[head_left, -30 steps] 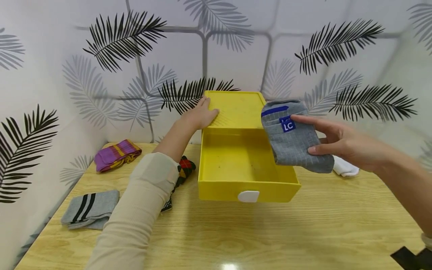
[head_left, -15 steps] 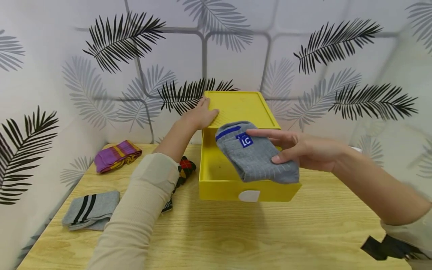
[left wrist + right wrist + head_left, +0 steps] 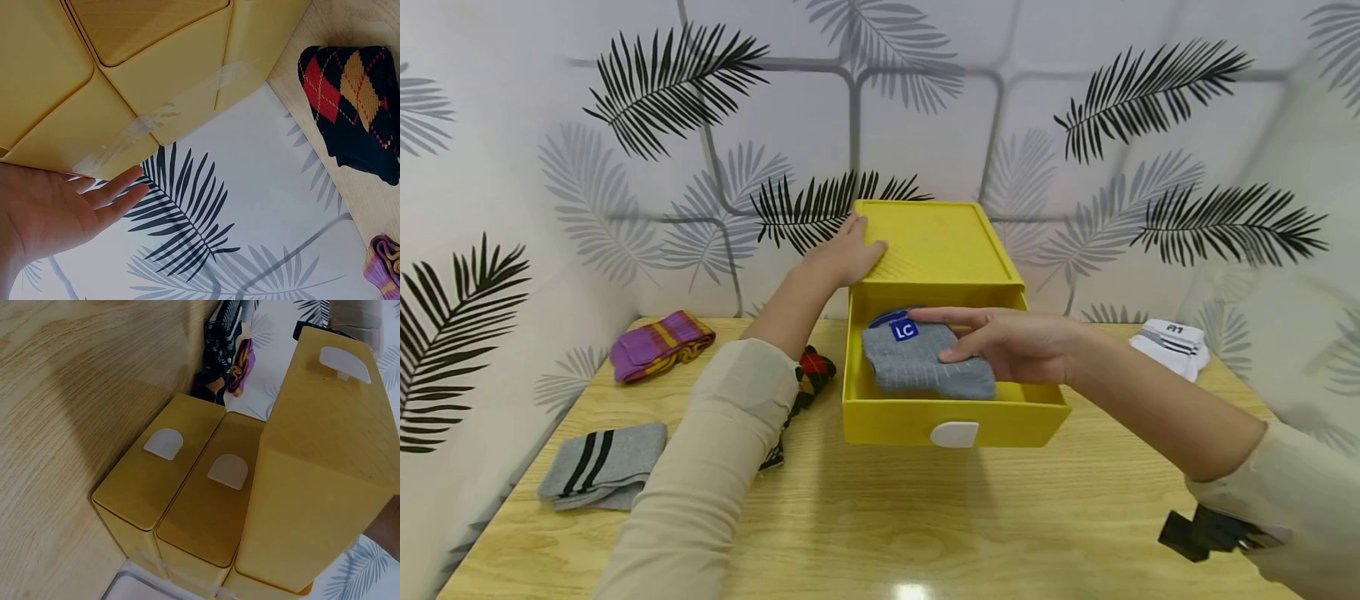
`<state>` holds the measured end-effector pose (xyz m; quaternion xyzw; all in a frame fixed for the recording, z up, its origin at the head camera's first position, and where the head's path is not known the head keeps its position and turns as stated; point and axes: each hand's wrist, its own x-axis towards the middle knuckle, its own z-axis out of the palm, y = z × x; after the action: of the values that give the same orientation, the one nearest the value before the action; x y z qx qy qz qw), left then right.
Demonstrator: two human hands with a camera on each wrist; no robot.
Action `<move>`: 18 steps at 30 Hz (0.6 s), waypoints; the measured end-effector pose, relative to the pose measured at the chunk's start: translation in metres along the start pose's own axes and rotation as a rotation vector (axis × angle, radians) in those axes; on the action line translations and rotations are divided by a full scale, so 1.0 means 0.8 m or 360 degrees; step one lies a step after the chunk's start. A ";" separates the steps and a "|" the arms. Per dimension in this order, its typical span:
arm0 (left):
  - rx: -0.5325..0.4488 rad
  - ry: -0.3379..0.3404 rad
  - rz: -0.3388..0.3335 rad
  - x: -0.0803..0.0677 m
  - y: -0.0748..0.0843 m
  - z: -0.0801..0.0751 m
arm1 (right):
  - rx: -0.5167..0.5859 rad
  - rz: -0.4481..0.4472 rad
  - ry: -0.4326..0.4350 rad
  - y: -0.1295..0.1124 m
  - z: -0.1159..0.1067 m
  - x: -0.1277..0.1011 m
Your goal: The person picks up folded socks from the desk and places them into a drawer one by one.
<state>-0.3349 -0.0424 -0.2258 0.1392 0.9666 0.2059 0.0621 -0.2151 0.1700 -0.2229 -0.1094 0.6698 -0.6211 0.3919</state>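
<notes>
Grey LC sock (image 3: 921, 360) is down inside the pulled-out top drawer (image 3: 951, 417) of the yellow drawer unit (image 3: 936, 242), folded, blue LC tag facing up. My right hand (image 3: 1000, 342) is in the drawer w/ it, grip pinching the sock: thumb along the side, fingers laid over the top edge. Drawer has a white tab handle (image 3: 953, 434) on the front, pointing at me.

Left hand (image 3: 846, 254) is further back, grip spread flat, palm pressing on the top left corner of the unit. Left wrist cam shows the fingers straight and relaxed next to the yellow plastic.

Other stuff on the desk (image 3: 925, 517): grey sock w/ black stripes (image 3: 598, 467) near left, argyle sock (image 3: 801, 379) under my left forearm, purple/yellow striped sock (image 3: 658, 342) back left, white sock (image 3: 1172, 342) back right. Leaf wallpaper behind it all.
</notes>
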 end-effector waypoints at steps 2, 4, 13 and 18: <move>-0.0009 -0.0002 0.0000 0.000 0.000 0.000 | -0.0080 0.0004 0.0067 0.001 0.003 0.006; -0.0011 -0.0001 -0.0003 -0.001 0.000 0.000 | -0.0160 0.0005 0.0125 0.002 0.007 0.011; -0.0016 0.0015 -0.0009 -0.002 0.001 0.001 | -0.0638 -0.0024 0.0225 0.006 0.020 0.019; -0.0016 0.0000 -0.0005 -0.002 0.000 0.000 | -0.0636 -0.0049 0.0207 0.008 0.014 0.011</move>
<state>-0.3329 -0.0426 -0.2256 0.1373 0.9658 0.2107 0.0630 -0.2113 0.1574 -0.2315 -0.1549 0.8018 -0.4876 0.3087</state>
